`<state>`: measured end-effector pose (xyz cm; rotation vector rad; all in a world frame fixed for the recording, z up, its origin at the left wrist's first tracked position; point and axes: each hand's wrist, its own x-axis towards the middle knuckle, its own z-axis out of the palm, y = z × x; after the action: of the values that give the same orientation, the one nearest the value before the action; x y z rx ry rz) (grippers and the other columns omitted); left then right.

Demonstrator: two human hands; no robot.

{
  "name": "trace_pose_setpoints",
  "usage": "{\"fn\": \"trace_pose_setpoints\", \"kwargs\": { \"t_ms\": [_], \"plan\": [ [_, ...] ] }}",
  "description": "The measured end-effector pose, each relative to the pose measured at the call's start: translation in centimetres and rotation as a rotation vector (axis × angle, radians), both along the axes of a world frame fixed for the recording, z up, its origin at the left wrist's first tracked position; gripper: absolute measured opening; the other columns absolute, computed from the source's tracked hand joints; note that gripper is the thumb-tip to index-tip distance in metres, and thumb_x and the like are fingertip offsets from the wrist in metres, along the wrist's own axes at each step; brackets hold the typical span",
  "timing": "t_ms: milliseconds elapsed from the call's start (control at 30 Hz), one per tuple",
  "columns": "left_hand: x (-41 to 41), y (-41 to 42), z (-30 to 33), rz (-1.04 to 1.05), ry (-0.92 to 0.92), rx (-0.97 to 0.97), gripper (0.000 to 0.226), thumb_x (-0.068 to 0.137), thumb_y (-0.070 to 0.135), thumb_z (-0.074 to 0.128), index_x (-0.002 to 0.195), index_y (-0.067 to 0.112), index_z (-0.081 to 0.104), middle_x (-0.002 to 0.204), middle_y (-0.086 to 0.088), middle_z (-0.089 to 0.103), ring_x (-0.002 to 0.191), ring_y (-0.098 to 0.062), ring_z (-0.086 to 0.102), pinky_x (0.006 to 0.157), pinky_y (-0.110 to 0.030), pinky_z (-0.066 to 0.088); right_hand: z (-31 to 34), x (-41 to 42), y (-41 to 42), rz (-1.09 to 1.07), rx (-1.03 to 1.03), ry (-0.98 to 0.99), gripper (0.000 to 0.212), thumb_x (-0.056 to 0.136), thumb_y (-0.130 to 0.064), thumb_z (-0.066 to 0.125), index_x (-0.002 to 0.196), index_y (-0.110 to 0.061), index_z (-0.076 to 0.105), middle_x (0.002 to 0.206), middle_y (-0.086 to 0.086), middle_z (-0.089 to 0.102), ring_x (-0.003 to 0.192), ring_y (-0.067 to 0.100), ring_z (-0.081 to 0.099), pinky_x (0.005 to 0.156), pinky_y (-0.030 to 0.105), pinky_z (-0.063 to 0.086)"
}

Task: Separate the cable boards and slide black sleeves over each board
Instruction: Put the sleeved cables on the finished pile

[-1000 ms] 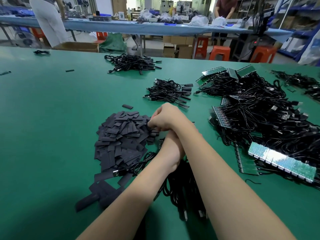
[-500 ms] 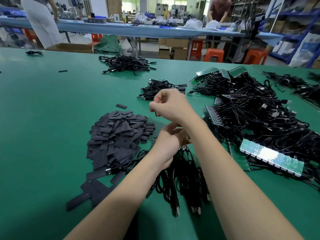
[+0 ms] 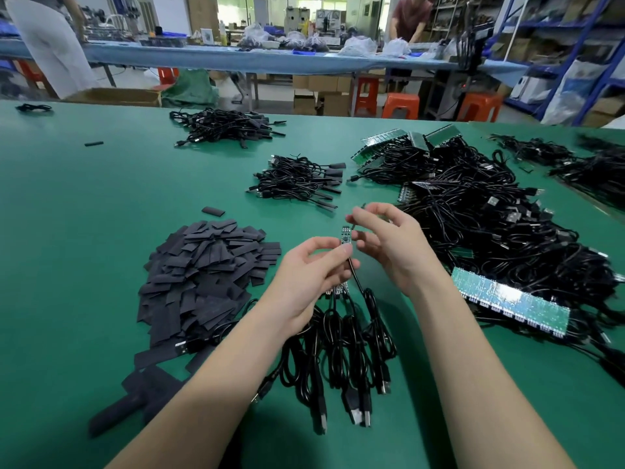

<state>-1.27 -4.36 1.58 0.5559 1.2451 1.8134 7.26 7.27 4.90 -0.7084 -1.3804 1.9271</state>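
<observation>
Black sleeves [image 3: 206,275] are lying heaped on the green table [image 3: 84,204] at my left, and I am seeing that the right hand is no longer reaching across into that heap as it was a second ago. The left hand [image 3: 306,275] is now coming up from under the other forearm and is pinching a single narrow cable board [image 3: 345,235] upright by its lower end, its cable [image 3: 358,282] trailing down to the bundle of leads [image 3: 338,346] lying between my forearms. More small boards are showing just below that hand, though I cannot tell how they are held. The right hand [image 3: 385,245] is hovering just beside the board with fingers loosely curled; something small and dark is showing at its fingertips, and I am judging it to be a sleeve picked from the heap, but it is too blurred to be sure. If so, the fetching is done and the sliding-on is the step now in hand. Further right, strips of unseparated boards [image 3: 507,301] are still waiting among the tangled cables, so most of the job is remaining
</observation>
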Motion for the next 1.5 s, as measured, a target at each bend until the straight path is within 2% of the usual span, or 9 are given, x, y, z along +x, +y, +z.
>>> {"fn": "trace_pose_setpoints", "kwargs": {
  "t_ms": [167,300,400,500,633,767,900,1233,1500],
  "plan": [
    [-0.5,-0.2,0.2,-0.063,-0.113,0.069,0.025,0.086,0.012,0.073,0.107,0.003,0.062,0.08,-0.006,0.073,0.07,-0.01,0.069,0.065,-0.018,0.055,-0.2,0.4,-0.3,0.109,-0.119,0.054,0.031,0.085,-0.007,0.075,0.115,-0.008,0.065,0.098,0.006,0.075,0.066,0.012,0.067,0.062,0.018,0.056],
    [-0.8,-0.3,0.2,-0.113,-0.184,0.087,0.026,0.074,0.018,0.075,0.096,0.007,0.066,0.077,-0.005,0.071,0.069,-0.01,0.068,0.063,-0.017,0.055,-0.1,1.2,0.1,0.124,-0.162,0.136,0.035,0.072,-0.016,0.079,0.106,-0.014,0.072,0.099,0.005,0.076,0.077,0.014,0.072,0.07,0.019,0.06],
    [-1.0,-0.4,0.3,-0.137,-0.23,0.092,0.019,0.075,0.016,0.074,0.091,0.009,0.068,0.076,-0.004,0.071,0.069,-0.009,0.068,0.062,-0.016,0.055,0.0,1.4,0.3,0.14,-0.136,0.154,0.034,0.074,-0.02,0.077,0.107,-0.014,0.071,0.097,0.005,0.077,0.083,0.016,0.074,0.069,0.02,0.059],
    [-1.1,-0.5,0.3,-0.148,-0.255,0.099,0.019,0.073,0.015,0.073,0.091,0.009,0.068,0.076,-0.002,0.071,0.069,-0.008,0.069,0.061,-0.016,0.055,0.0,1.1,0.1,0.136,-0.111,0.151,0.025,0.075,-0.02,0.077,0.097,-0.01,0.075,0.094,0.006,0.077,0.082,0.015,0.074,0.07,0.019,0.058],
    [-1.0,-0.6,0.4,-0.161,-0.24,0.092,0.019,0.074,0.015,0.073,0.091,0.009,0.067,0.075,-0.002,0.07,0.069,-0.008,0.069,0.06,-0.015,0.054,-0.1,0.6,-0.2,0.128,-0.059,0.135,0.017,0.07,-0.023,0.081,0.084,-0.014,0.081,0.096,0.006,0.077,0.081,0.011,0.071,0.071,0.018,0.057],
    [-0.9,-0.6,0.5,-0.172,-0.224,0.091,0.017,0.076,0.015,0.072,0.091,0.01,0.066,0.075,-0.001,0.069,0.069,-0.007,0.069,0.06,-0.014,0.054,-0.1,0.4,-0.3,0.141,-0.013,0.113,0.02,0.068,-0.026,0.083,0.086,-0.016,0.081,0.097,0.006,0.077,0.082,0.01,0.071,0.07,0.018,0.055],
    [-1.0,-0.6,0.4,-0.179,-0.198,0.085,0.018,0.075,0.016,0.073,0.091,0.011,0.066,0.076,0.0,0.069,0.068,-0.007,0.068,0.059,-0.014,0.053,0.0,0.6,-0.2,0.151,0.017,0.071,0.014,0.07,-0.025,0.082,0.082,-0.018,0.083,0.094,0.006,0.078,0.078,0.008,0.07,0.069,0.018,0.055],
    [-0.9,-1.0,0.5,-0.244,-0.118,0.09,0.029,0.074,0.017,0.073,0.1,0.014,0.061,0.079,0.001,0.07,0.065,-0.007,0.065,0.062,-0.016,0.052,0.4,2.4,1.0,0.319,-0.094,0.038,0.007,0.076,-0.024,0.076,0.077,-0.019,0.082,0.092,-0.001,0.077,0.068,0.002,0.067,0.066,0.014,0.056],
    [-0.9,-1.0,0.5,-0.237,-0.1,0.084,0.028,0.074,0.015,0.073,0.099,0.012,0.061,0.077,0.001,0.069,0.064,-0.007,0.065,0.059,-0.015,0.052,0.8,3.4,1.5,0.351,0.126,0.013,0.018,0.071,-0.018,0.082,0.089,-0.02,0.08,0.101,0.012,0.077,0.078,0.013,0.072,0.072,0.024,0.058]
  ]
}}
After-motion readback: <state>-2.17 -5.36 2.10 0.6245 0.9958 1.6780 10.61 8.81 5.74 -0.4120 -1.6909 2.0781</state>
